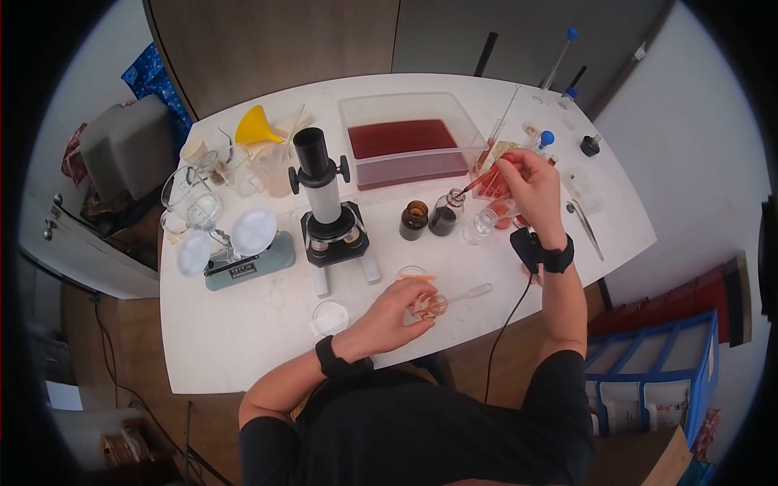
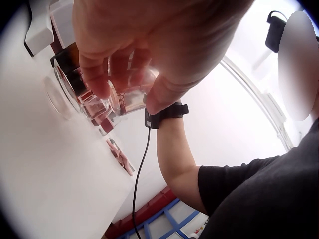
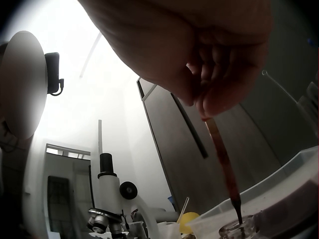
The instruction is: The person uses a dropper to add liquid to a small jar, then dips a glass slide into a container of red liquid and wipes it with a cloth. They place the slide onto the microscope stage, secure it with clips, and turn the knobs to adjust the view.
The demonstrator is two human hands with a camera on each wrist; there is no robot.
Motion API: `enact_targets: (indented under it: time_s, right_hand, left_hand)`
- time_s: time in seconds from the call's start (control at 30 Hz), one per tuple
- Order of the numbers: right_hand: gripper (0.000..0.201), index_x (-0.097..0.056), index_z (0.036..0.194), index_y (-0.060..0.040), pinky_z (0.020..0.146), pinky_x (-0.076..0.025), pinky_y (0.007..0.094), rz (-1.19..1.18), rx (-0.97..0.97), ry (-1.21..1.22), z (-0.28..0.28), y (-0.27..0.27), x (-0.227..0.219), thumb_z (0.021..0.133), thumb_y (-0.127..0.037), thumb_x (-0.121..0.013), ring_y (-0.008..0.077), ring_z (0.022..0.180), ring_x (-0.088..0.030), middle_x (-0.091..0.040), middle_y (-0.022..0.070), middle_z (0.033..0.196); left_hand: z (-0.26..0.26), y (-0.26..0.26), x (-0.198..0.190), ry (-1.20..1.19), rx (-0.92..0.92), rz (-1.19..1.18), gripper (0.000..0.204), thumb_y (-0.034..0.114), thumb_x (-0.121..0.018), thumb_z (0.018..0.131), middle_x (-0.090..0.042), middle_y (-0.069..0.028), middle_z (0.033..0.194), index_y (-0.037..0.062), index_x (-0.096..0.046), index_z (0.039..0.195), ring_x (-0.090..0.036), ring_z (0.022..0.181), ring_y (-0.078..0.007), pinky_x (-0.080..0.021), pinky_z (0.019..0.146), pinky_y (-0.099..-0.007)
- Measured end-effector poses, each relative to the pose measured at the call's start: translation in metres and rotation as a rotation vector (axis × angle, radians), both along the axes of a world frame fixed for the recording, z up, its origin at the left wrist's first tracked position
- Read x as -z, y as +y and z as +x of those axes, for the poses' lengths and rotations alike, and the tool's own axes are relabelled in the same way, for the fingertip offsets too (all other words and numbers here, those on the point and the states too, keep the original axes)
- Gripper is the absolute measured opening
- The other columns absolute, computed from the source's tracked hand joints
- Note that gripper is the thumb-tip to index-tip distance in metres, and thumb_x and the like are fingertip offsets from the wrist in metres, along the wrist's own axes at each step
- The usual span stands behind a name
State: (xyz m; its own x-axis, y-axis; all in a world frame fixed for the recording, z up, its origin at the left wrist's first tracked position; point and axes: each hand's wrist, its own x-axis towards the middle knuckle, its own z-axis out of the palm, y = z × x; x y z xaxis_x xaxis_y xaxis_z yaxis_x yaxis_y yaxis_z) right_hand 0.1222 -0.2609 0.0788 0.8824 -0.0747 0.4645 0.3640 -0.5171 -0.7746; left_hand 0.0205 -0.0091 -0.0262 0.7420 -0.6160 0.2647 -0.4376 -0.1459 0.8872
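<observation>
My right hand (image 1: 535, 193) pinches the top of a dropper (image 1: 481, 180) that looks filled with red-brown liquid. Its narrow tip reaches into the mouth of a clear glass bottle (image 1: 444, 220) holding dark liquid. The right wrist view shows the dropper (image 3: 224, 162) slanting down from the fingertips to the glass rim (image 3: 234, 230). Near the table's front edge, my left hand (image 1: 389, 318) grips a small clear glass vessel (image 1: 429, 306) between thumb and fingers. Beside that vessel lies a clear plastic pipette (image 1: 474, 292). A brown glass bottle (image 1: 413, 223) stands just left of the clear bottle.
A microscope (image 1: 326, 198) and a balance scale (image 1: 251, 263) occupy the left side. Behind the bottles sits a clear tub (image 1: 409, 101) of dark red liquid. Test tubes (image 1: 491, 188) stand near my right hand, with tweezers (image 1: 587, 227) farther right. A petri dish (image 1: 331, 317) lies near my left wrist.
</observation>
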Motion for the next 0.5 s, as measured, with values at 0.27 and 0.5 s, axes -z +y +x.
enact_targets:
  time_s: [0.27,0.5]
  right_hand:
    - [0.011,-0.064,0.089,0.0034,0.051,-0.047,0.0198,0.045,-0.023,-0.01,0.0024,0.0068,0.0058,0.085,-0.007,-0.062,0.0052,0.058,-0.057,-0.064,0.0031,0.069]
    - [0.01,-0.064,0.089,0.0026,0.052,-0.048,0.0199,-0.053,0.018,-0.083,0.002,0.0099,0.0063,0.085,-0.006,-0.063,0.0054,0.057,-0.058,-0.063,0.0033,0.065]
  left_hand:
    - [-0.0029,0.0021,0.0014,0.009,-0.006,0.004,0.046,0.006,-0.071,0.074,-0.054,-0.0126,0.113,0.0041,-0.052,0.117,-0.056,0.1,-0.024,-0.047,0.083,-0.0316]
    - [-0.0038,0.0036,0.0045,0.013,-0.008,0.003,0.046,0.006,-0.071,0.074,-0.054,-0.012,0.111,0.0042,-0.052,0.116,-0.056,0.099,-0.0238,-0.047,0.083,-0.0313]
